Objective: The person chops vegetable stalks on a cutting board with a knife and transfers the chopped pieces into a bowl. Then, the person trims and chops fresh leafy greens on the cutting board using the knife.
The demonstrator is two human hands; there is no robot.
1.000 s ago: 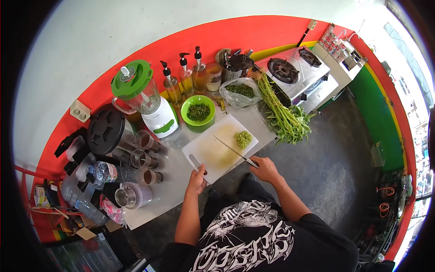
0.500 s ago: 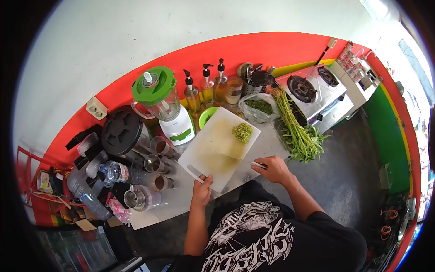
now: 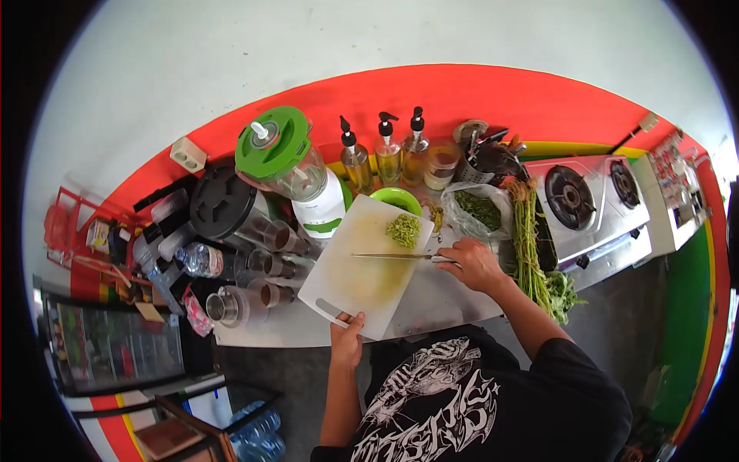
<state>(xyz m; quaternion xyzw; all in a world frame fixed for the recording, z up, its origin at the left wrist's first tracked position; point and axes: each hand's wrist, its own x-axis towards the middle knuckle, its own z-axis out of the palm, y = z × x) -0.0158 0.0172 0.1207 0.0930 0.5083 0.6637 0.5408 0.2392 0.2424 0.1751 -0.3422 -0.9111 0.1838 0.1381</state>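
Observation:
My left hand (image 3: 347, 339) grips the white cutting board (image 3: 346, 269) at its handle slot, near the front of the counter. The board is raised and partly covers a green bowl (image 3: 402, 199) behind it. My right hand (image 3: 471, 264) is closed round the handle of a knife (image 3: 392, 256). The blade lies across the board, just below a small heap of chopped green pieces (image 3: 403, 230). A yellow-green stain marks the board's right part. To the right are a plastic bag of chopped greens (image 3: 479, 209) and a bundle of leafy stalks (image 3: 530, 250).
A blender (image 3: 308, 185) and pump bottles (image 3: 387, 158) stand behind the board. A gas stove (image 3: 589, 200) is on the right. Several plastic cups (image 3: 278, 266), a black-lidded container (image 3: 223, 202) and water bottles (image 3: 202, 260) crowd the left side. The counter's front edge (image 3: 292, 343) runs before me.
The view has turned rightward. The board has been lifted and shifted over the green bowl, hiding its contents. The knife has swung to lie nearly level beneath the chopped heap.

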